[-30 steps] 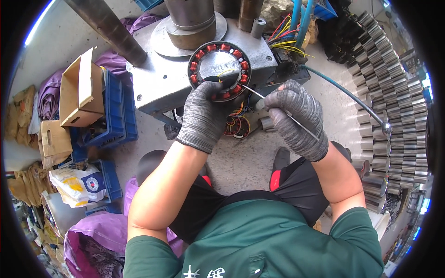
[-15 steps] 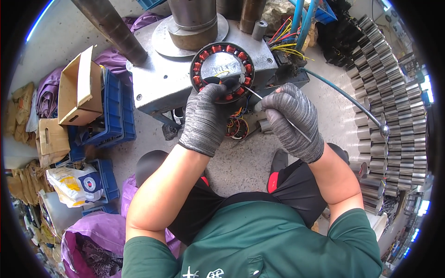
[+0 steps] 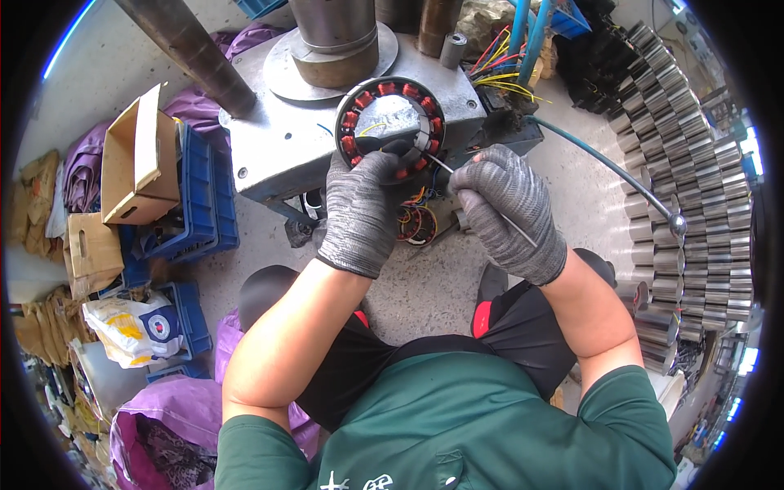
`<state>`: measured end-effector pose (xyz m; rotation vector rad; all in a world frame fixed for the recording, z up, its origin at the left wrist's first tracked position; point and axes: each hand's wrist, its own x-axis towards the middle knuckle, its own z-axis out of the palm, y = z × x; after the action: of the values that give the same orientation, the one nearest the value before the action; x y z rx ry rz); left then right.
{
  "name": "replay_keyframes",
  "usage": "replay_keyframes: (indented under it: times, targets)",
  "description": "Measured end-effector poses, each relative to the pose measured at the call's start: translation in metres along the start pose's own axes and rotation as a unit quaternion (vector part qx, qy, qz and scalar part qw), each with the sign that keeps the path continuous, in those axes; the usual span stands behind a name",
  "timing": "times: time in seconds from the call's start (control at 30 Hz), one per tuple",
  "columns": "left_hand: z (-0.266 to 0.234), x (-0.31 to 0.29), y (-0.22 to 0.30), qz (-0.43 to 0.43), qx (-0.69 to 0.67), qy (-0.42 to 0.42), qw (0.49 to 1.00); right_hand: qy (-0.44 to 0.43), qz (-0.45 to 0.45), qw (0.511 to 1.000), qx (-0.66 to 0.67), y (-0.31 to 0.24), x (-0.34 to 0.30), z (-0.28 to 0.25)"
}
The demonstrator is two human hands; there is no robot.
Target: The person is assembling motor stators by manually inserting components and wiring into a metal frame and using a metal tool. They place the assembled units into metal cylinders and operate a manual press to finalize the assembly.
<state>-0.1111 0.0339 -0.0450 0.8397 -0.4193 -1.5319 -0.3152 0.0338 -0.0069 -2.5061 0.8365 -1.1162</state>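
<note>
Both hands wear grey knit gloves. My left hand [image 3: 359, 208] grips the lower rim of a round motor stator [image 3: 390, 121] with red copper windings, holding it upright against the grey metal machine base [image 3: 278, 151]. My right hand [image 3: 506, 211] is closed on a thin metal rod [image 3: 490, 208] whose tip reaches the stator's lower right edge beside my left thumb. Another stator with coloured wires [image 3: 418, 222] lies on the floor under my hands.
A steel cylinder [image 3: 331, 33] stands on the machine base. Rows of stacked metal gear parts [image 3: 690, 180] fill the right side. A blue hose [image 3: 596, 159] curves across the floor. Cardboard boxes [image 3: 135, 163], blue crates [image 3: 200, 208] and purple bags [image 3: 163, 425] sit at left.
The stator and both hands sit slightly higher in view than a second ago. The rod's tip stays at the stator's lower right edge.
</note>
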Motion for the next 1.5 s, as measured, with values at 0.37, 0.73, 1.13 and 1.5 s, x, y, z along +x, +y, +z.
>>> replay_keyframes:
  times: [0.37,0.73,1.13,1.5]
  targets:
    - [0.007,-0.001,0.0,0.02,0.078,0.0,0.997,0.009,-0.007,1.0,-0.025,0.012,-0.003,0.021]
    - [-0.015,0.009,0.003,-0.106,-0.091,0.036,0.99,0.009,-0.031,0.999,0.038,-0.001,-0.001,0.005]
    - [-0.012,0.01,-0.004,-0.101,-0.07,0.031,0.992,0.008,-0.033,0.999,0.036,0.005,-0.004,0.002]
    - [0.003,0.0,-0.002,0.088,0.127,0.018,0.988,-0.011,-0.019,1.0,-0.008,-0.003,-0.002,0.001]
